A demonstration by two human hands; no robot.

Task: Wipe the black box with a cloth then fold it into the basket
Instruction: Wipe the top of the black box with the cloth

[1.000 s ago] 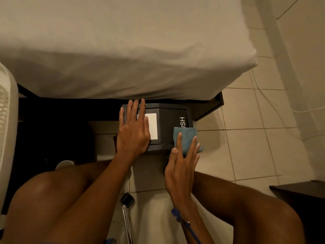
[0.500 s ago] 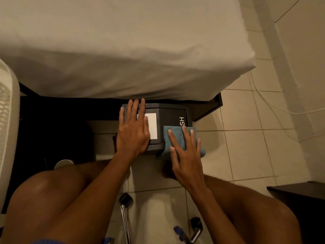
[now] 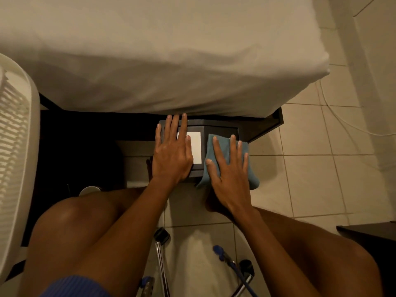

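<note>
A floor (image 3: 310,181) of pale square tiles is seen from above, with a bed (image 3: 150,54) under a white sheet filling the upper part of the view. A dark frame (image 3: 265,127) shows beneath the mattress. A white slatted basket (image 3: 15,146) stands at the left edge, and a dark piece of furniture (image 3: 368,234) at the lower right. A thin white cable (image 3: 342,123) lies across the tiles near the wall. Bare knees and chrome chair legs (image 3: 160,260) are seen at the bottom.

The box (image 3: 216,130) is black, set on the floor just in front of the bed frame, between the knees. A white label (image 3: 196,146) is fixed on its top. The left hand (image 3: 171,155) is laid flat on the box, fingers spread, gripping nothing. The right hand (image 3: 230,174) is pressed flat, fingers wide, onto a blue cloth (image 3: 222,144), which is draped over the right part of the box and hangs past its near edge.
</note>
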